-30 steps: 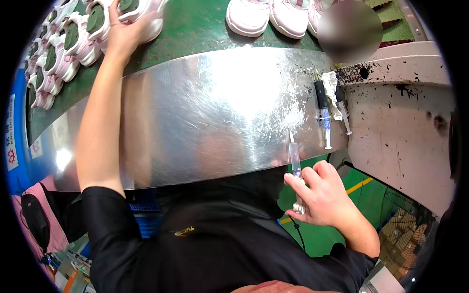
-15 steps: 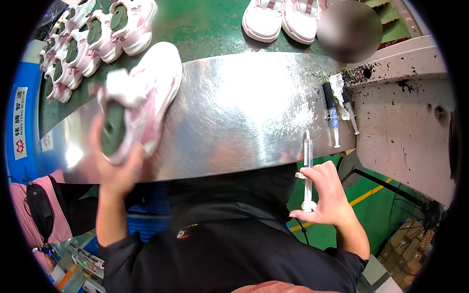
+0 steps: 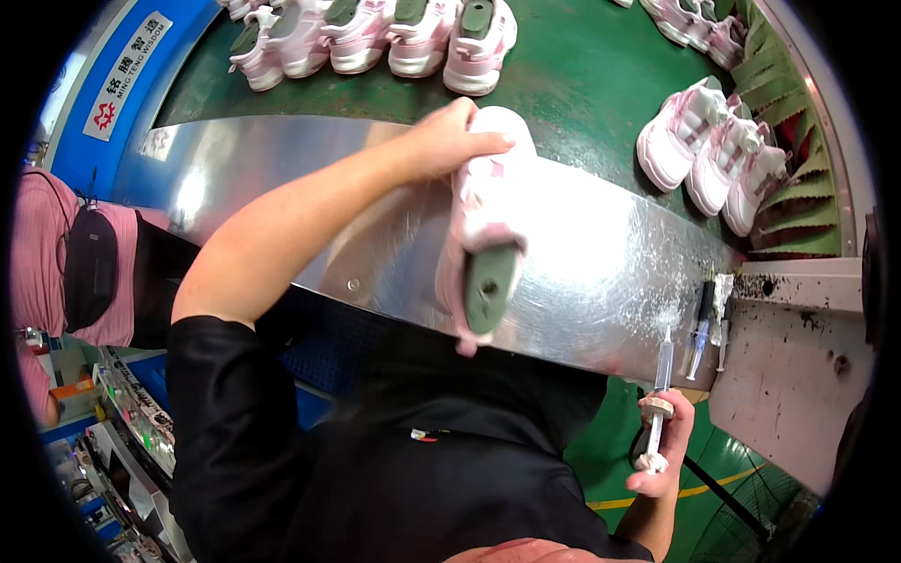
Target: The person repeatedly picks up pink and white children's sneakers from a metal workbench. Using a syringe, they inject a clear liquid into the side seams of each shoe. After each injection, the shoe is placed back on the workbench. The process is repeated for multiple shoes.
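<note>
Gripped near its toe by my left hand [image 3: 449,143], a white and pink sneaker [image 3: 474,211] is over the metal plate [image 3: 375,258]. Its heel points toward me, and a dark green insert shows in its opening. The fingers on the shoe's far side are partly hidden. At the lower right my right hand [image 3: 678,432] is closed round a clear syringe [image 3: 664,366], its tip pointing away from me and white wrapping on its flange and plunger end. Two more syringes, one a dark-topped syringe [image 3: 699,328], lie on the plate's right end beside crumpled white material [image 3: 721,293].
A row of sneakers with green inserts [image 3: 418,42] stands on the green surface at the far left. More sneakers [image 3: 709,155] stand at the right, beside a strip of green flaps [image 3: 788,188]. A pale panel [image 3: 779,375] borders the plate's right end. Another person in pink [image 3: 103,272] is at the left.
My left hand has shifted its hold from the sneaker's heel to its toe, and the sneaker now lies further right in view. The view has turned; my right hand still holds the syringe.
</note>
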The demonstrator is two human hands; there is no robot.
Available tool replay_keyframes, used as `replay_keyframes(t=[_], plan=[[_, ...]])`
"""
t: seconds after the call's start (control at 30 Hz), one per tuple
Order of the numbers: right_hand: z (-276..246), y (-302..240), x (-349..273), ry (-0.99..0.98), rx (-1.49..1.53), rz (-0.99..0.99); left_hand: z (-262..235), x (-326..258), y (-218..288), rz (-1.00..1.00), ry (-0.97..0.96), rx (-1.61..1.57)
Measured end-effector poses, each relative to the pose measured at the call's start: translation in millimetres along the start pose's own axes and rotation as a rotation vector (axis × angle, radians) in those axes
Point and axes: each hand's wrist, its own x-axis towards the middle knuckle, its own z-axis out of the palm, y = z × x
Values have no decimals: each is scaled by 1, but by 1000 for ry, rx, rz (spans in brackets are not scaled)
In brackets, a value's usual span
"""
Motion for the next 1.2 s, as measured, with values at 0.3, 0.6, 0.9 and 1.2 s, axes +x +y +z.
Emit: replay_keyframes(t=[0.3,0.6,0.9,1.2], plan=[[46,-51,95,-198,609,-285,34,-78,45,224,-224,-1377],[76,-85,133,-362,792,-237,37,-87,41,229,-297,-1239],[85,-89,138,-341,768,-185,37,-91,44,288,-324,-1209],[80,-87,136,-320,752,-204,34,-91,47,282,-287,-1201]])
